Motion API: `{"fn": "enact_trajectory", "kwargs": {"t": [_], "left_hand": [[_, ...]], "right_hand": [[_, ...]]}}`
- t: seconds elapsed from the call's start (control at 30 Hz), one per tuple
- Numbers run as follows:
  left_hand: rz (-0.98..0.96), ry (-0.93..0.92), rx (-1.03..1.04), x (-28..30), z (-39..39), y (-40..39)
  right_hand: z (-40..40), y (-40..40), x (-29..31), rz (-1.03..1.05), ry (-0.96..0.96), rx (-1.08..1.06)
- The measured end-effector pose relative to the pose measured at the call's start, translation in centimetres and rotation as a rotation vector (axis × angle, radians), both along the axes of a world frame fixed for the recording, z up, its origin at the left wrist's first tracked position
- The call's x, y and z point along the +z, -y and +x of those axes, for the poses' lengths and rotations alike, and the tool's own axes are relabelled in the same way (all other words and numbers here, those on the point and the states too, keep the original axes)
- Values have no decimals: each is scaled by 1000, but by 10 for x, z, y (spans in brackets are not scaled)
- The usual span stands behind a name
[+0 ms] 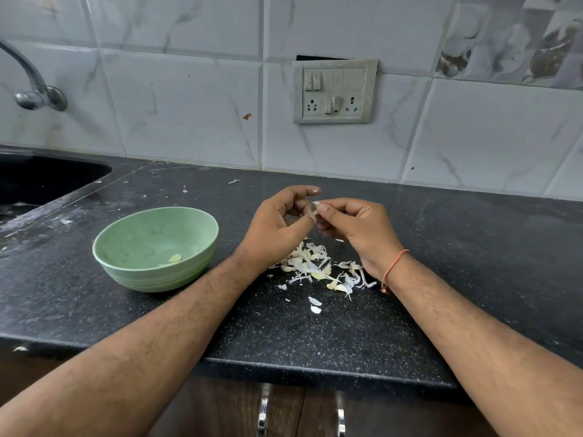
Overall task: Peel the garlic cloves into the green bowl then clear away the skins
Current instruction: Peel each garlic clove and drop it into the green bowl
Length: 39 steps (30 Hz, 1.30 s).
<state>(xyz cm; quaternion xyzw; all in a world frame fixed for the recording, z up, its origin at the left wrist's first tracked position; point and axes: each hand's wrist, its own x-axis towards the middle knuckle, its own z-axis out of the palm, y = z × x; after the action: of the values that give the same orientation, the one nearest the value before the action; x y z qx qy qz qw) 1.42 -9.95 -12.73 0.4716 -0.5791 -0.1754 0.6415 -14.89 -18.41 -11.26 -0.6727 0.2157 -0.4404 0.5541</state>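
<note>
My left hand (277,222) and my right hand (356,227) meet above the black counter, fingertips pinching one small garlic clove (316,204) between them. Under the hands lies a pile of white garlic skins mixed with pale cloves (318,269). The green bowl (126,272) stands to the left of my left forearm. One peeled clove (175,258) lies inside it near the front wall.
The black speckled counter (315,335) has its front edge close to me, with cabinet handles below. A dark sink (41,181) is at the far left under a metal tap (34,89). A switch and socket plate (334,91) is on the tiled wall. Stray skin bits (315,305) lie about.
</note>
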Motion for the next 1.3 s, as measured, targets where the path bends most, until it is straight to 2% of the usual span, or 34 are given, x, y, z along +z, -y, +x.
{"fn": "enact_trajectory", "kwargs": {"t": [0.17,0.3,0.67,0.83,1.0,1.13,1.3], "left_hand": [[77,-17,23,1,-2,-1],[106,-66,133,2,2,0],[166,15,252,3,4,-1],[142,51,205,-1,5,2],[125,13,196,2,3,-2],[153,-99,155,5,0,-6],[212,-394,20,5,-2,-3]], "right_hand": [[-5,6,5,173,58,3],[-8,9,4,167,26,0],[-8,5,3,117,-48,14],[-8,3,3,27,-93,2],[-6,2,1,-193,-180,-84],[-4,3,-3,-388,-248,-192],[4,2,-8,-383,-170,-215]]}}
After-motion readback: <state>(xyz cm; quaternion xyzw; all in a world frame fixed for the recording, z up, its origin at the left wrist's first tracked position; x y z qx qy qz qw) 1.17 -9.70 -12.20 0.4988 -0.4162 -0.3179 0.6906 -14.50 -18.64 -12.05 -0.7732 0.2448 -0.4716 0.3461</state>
